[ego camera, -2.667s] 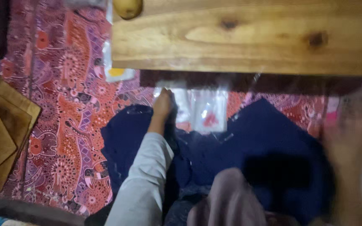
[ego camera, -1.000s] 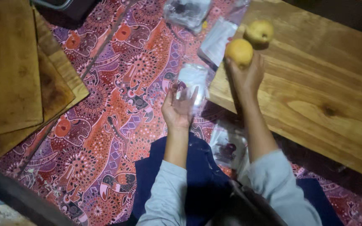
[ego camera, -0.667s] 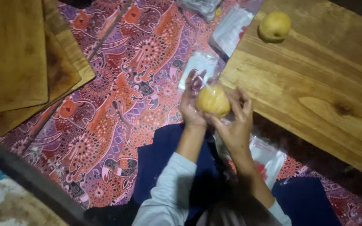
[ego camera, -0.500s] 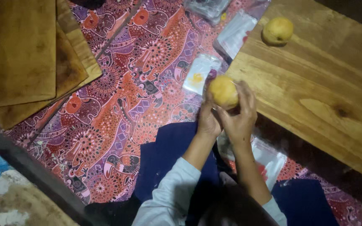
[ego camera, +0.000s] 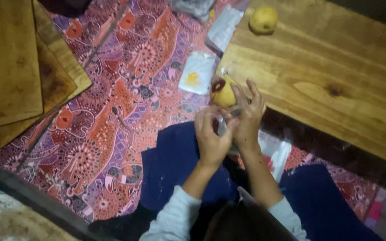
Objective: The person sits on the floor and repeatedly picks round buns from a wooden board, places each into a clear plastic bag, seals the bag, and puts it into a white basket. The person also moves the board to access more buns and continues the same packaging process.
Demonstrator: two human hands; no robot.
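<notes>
I hold a yellow round fruit (ego camera: 223, 92) with a dark red mark on it just off the near edge of a low wooden table (ego camera: 336, 67). My right hand (ego camera: 249, 117) cups the fruit from the right with its fingers spread. My left hand (ego camera: 211, 139) pinches the clear plastic bag (ego camera: 222, 126) that wraps the fruit from below. Both hands touch each other. A second yellow fruit (ego camera: 263, 20) lies on the table's far corner.
Small clear plastic bags lie on the patterned red cloth: one with a yellow spot (ego camera: 197, 72), one by the table corner (ego camera: 225, 27), one near my lap (ego camera: 274, 152). Wooden boards (ego camera: 18, 67) are stacked at the left. Dark blue fabric (ego camera: 175, 165) covers my legs.
My right hand brought one fruit from the table down to my left hand. Both hands now hold it lower and nearer, with plastic around it. The other fruit stayed on the table.
</notes>
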